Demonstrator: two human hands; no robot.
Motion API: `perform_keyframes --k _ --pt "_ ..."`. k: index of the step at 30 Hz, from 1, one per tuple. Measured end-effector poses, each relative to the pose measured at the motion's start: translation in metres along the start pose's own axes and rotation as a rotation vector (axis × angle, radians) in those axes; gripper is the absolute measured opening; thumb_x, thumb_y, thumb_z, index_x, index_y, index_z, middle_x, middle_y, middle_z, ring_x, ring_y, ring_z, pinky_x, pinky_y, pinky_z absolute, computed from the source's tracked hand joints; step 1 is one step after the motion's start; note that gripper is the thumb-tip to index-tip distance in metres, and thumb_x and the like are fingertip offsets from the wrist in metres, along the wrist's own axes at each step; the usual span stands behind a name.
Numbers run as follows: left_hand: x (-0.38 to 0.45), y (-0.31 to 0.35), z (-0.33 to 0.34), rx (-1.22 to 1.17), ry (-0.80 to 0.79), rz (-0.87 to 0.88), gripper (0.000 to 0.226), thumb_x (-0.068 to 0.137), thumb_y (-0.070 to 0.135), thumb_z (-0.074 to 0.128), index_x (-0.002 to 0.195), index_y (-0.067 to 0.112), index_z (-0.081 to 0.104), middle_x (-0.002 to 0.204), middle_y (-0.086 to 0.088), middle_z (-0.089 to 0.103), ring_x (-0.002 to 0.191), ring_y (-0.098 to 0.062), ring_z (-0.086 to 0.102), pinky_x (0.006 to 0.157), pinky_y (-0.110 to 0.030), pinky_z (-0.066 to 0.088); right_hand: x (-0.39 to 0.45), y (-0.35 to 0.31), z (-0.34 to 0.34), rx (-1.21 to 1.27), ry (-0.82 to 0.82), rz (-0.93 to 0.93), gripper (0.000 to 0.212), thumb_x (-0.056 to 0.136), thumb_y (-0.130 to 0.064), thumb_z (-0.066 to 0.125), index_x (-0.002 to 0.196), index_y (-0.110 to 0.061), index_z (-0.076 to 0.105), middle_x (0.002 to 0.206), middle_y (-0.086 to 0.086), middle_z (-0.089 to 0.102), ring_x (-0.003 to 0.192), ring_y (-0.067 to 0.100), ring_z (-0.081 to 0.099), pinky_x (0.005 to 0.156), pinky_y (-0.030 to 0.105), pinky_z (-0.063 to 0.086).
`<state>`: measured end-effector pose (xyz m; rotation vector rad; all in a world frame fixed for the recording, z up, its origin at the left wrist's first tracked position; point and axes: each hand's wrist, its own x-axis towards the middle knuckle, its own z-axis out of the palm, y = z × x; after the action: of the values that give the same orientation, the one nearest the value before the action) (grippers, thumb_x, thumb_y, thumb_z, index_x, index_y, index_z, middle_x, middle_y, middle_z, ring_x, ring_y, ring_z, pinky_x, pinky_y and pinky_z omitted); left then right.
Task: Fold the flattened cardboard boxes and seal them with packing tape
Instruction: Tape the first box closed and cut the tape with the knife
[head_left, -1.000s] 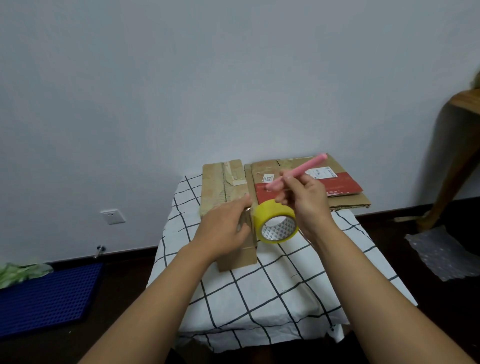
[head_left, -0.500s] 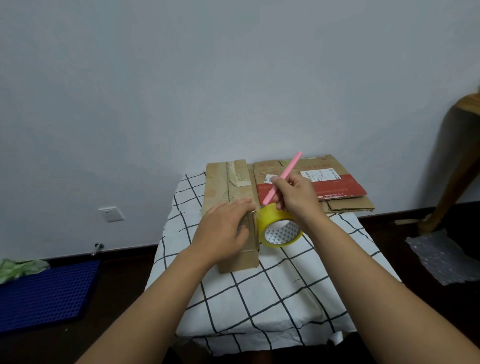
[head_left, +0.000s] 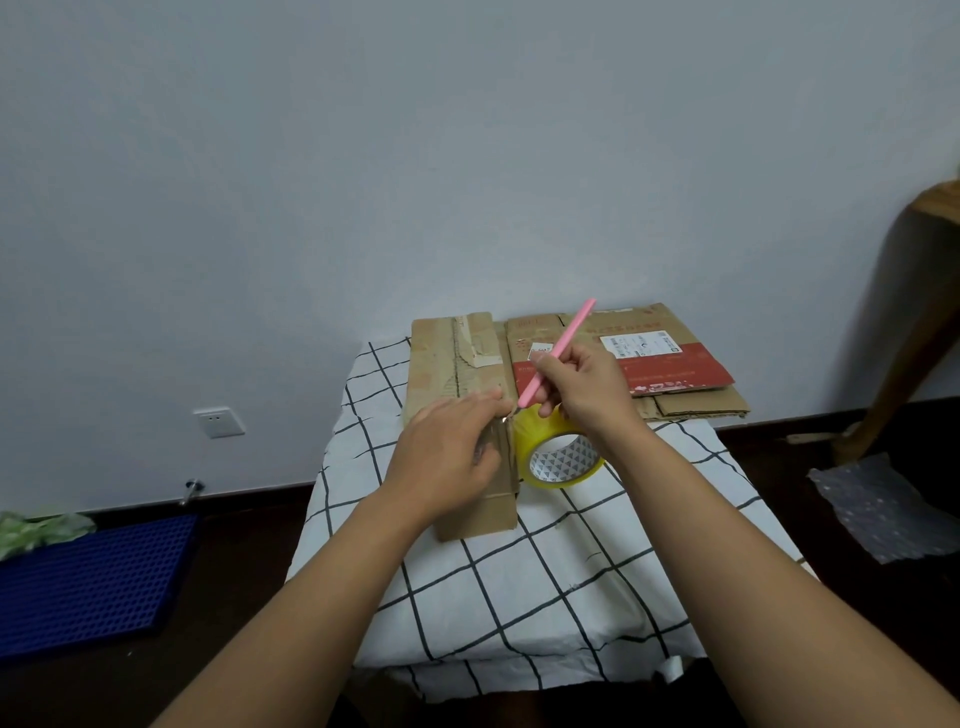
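Observation:
A folded brown cardboard box (head_left: 470, 366) stands on the checked tablecloth (head_left: 524, 582). My left hand (head_left: 447, 457) lies on the box's top near its right edge, fingers pressing down. A roll of yellow packing tape (head_left: 558, 457) leans against the box's right side, a strip running up to the edge. My right hand (head_left: 582, 387) pinches a pink cutter (head_left: 558, 348) like a pen, its tip at the tape by the box's edge. Flattened cardboard boxes (head_left: 670, 369) with a red band and white labels lie behind at the back right.
The small table stands against a white wall. A blue perforated mat (head_left: 88, 582) lies on the dark floor at left, bubble wrap (head_left: 888, 504) on the floor at right. A wooden furniture leg (head_left: 904, 332) rises at the far right. A wall socket (head_left: 218, 422) sits low left.
My right hand has tilted the pink cutter steeper and brought its tip down to the tape at the box's edge. The tape roll has sunk lower beside the box. My left hand has stayed put.

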<state>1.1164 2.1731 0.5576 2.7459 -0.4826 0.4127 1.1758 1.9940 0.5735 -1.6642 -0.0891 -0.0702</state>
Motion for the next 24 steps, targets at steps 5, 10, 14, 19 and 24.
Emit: perform_keyframes --k 5,10,14,19,24 --pt "0.0 0.001 0.001 -0.007 0.016 0.002 0.048 0.082 0.02 0.061 0.129 0.025 0.059 0.141 0.01 0.053 0.122 -0.017 0.053 0.103 -0.033 0.036 -0.002 0.0 0.002 0.033 0.04 0.003 0.027 0.097 -0.02 0.061 0.095 0.007 0.061 0.07 0.02 0.07 0.047 0.019 0.058 0.042 0.019 0.041" --pt "0.001 0.001 0.002 -0.01 0.02 -0.004 0.047 0.082 0.02 0.06 0.129 0.026 0.058 0.142 0.011 0.053 0.122 -0.017 0.054 0.104 -0.035 0.036 -0.007 -0.001 0.001 0.089 0.115 -0.009 0.015 0.095 -0.018 0.062 0.088 -0.005 0.063 0.071 0.016 0.071 0.049 0.019 0.06 0.044 0.023 0.041" --pt "0.002 0.0 0.003 -0.011 0.018 -0.014 0.047 0.084 0.02 0.059 0.13 0.027 0.058 0.143 0.012 0.052 0.125 -0.016 0.052 0.106 -0.035 0.034 -0.013 0.002 0.001 0.139 0.207 -0.073 0.019 0.095 -0.019 0.061 0.077 -0.015 0.067 0.075 0.012 0.074 0.058 0.019 0.065 0.054 0.03 0.05" --pt "0.001 0.002 0.004 -0.013 0.047 -0.017 0.044 0.084 0.016 0.061 0.128 0.025 0.06 0.14 0.011 0.055 0.122 -0.017 0.054 0.104 -0.035 0.036 -0.009 0.021 -0.005 -0.401 0.152 -0.214 0.013 0.104 -0.027 0.044 0.1 -0.03 0.056 0.088 0.001 0.07 0.085 0.023 0.066 0.071 0.036 0.049" --pt "0.0 0.004 0.002 -0.008 0.045 -0.031 0.043 0.086 0.018 0.061 0.129 0.026 0.06 0.141 0.011 0.054 0.124 -0.016 0.053 0.104 -0.035 0.035 -0.013 0.019 -0.008 -0.647 -0.126 -0.081 0.034 0.093 -0.043 0.062 0.099 -0.019 0.038 0.079 0.002 0.059 0.07 0.018 0.057 0.055 0.032 0.038"
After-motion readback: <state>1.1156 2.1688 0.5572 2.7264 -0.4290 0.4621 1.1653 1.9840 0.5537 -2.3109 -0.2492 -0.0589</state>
